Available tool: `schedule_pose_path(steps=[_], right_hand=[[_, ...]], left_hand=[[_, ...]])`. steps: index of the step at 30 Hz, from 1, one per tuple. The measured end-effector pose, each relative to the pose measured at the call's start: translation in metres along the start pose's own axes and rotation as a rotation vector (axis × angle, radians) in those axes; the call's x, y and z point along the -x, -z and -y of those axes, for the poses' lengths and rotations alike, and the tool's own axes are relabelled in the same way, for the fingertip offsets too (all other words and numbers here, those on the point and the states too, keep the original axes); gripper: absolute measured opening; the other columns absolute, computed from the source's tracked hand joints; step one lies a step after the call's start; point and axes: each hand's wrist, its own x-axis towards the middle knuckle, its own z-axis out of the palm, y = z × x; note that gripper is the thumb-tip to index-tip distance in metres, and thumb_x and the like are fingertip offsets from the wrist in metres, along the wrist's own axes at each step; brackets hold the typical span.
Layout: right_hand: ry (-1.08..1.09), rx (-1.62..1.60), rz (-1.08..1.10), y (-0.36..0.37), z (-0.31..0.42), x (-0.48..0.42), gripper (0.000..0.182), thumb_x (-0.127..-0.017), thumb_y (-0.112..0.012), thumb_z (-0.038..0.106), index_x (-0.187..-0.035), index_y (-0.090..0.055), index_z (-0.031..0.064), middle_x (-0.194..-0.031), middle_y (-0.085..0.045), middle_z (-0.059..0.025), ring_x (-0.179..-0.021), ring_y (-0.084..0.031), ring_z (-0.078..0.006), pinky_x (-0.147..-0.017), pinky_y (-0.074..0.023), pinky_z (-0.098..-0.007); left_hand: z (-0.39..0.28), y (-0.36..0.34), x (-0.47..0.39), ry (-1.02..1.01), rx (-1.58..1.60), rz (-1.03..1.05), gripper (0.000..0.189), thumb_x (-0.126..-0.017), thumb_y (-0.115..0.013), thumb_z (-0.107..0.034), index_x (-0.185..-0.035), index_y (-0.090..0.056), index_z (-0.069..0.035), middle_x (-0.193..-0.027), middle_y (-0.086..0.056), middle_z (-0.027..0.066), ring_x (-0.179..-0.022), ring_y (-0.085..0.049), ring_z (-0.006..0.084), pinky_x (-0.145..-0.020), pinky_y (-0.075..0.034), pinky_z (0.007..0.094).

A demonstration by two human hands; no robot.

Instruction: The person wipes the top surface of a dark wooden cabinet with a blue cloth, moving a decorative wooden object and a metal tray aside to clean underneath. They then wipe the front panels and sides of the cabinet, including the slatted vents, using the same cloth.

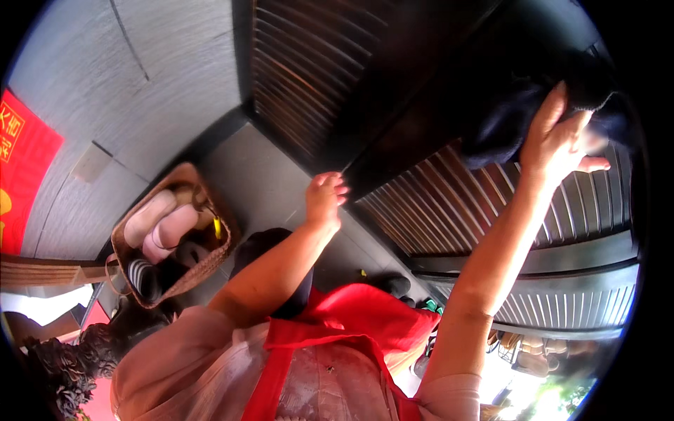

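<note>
My right hand is raised at the upper right and grips a dark navy cloth. Its thumb lies along the fabric, and a stitched edge shows beside the fingers. Much of the cloth merges into deep shadow. My left hand is lower, near the middle of the view, with its fingers curled beside the dark lower edge of a louvered wooden cabinet. Whether those fingers hold anything is hidden. A red apron hangs across my front, its skirt bulging outward.
On the floor at left, a woven basket holds several slippers. Behind it rises a grey tiled wall bearing a red paper decoration with writing. Dark shoes lie by the cabinet base. More footwear stands at lower right.
</note>
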Motion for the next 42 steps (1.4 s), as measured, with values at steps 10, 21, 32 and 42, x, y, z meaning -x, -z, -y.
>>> schedule_pose_path(steps=[10,21,32,42], right_hand=[[-0.098,-0.296,0.416,0.007,0.041,0.184,0.073,-0.088,-0.044,0.04,-0.145,-0.03,-0.003,-0.155,-0.019,-0.0233,-0.145,-0.011,-0.0395,-0.114,0.0009,-0.0578],[-0.66,-0.259,0.41,0.006,0.007,0.184,0.019,-0.087,-0.053,0.016,-0.1,-0.06,0.0042,-0.097,-0.06,-0.0159,-0.096,-0.055,-0.0343,-0.087,-0.0433,-0.0459],[-0.633,-0.639,0.269,0.07,0.004,0.248,0.036,-0.092,-0.043,0.017,-0.119,-0.057,-0.0019,-0.123,-0.055,-0.0142,-0.116,-0.051,-0.0296,-0.102,-0.0344,-0.0425],[-0.636,-1.183,1.244,0.136,0.03,0.218,0.056,-0.09,-0.063,0.007,-0.139,-0.04,-0.0065,-0.131,-0.054,-0.0138,-0.108,-0.057,-0.0167,-0.091,-0.0458,-0.026]], left_hand=[[-0.009,0.018,-0.014,-0.004,0.004,0.006,0.015,-0.088,-0.058,-0.017,-0.101,-0.06,-0.01,-0.094,-0.06,0.0025,-0.075,-0.057,0.0123,-0.063,-0.045,0.0249],[0.008,0.01,-0.015,0.1,-0.083,0.04,0.019,-0.09,-0.06,-0.019,-0.106,-0.061,-0.009,-0.098,-0.06,0.0031,-0.079,-0.057,0.0125,-0.064,-0.044,0.0266],[0.017,0.01,-0.015,0.348,-0.255,0.25,0.033,-0.086,-0.065,-0.033,-0.107,-0.059,-0.008,-0.102,-0.06,0.0067,-0.091,-0.061,0.0205,-0.067,-0.052,0.0379],[0.033,-0.014,0.025,0.71,0.065,0.875,0.036,-0.089,-0.063,-0.039,-0.111,-0.062,-0.01,-0.101,-0.066,0.0057,-0.089,-0.064,0.0158,-0.079,-0.054,0.0316]])
